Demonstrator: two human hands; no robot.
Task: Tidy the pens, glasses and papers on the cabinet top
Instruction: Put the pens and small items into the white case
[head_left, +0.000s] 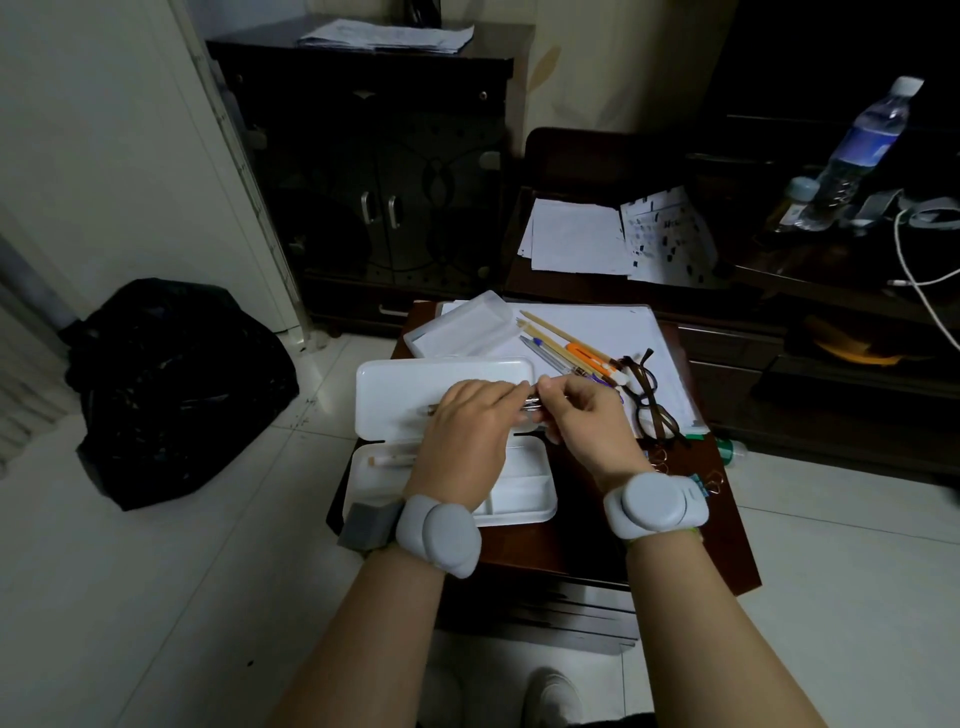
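Observation:
On a small brown cabinet top (727, 545) lies an open white pencil case (524, 488) with its lid (410, 384) raised. My left hand (462, 431) and my right hand (587, 415) meet above it, both gripping a clear pen (532, 402) between the fingertips. One pencil (389, 460) rests inside the case. Several pens and pencils (566, 348) lie on a stack of white papers (623, 332). Brown-framed glasses (649, 400) sit on the papers' right edge.
A translucent plastic box (462, 327) lies behind the case. Binder clips (701, 483) sit by my right wrist. More papers (576, 234) lie on a dark chair, others (389, 34) on a tall black cabinet. A black bag (176, 384) fills the floor at left. Bottles (857, 150) stand at right.

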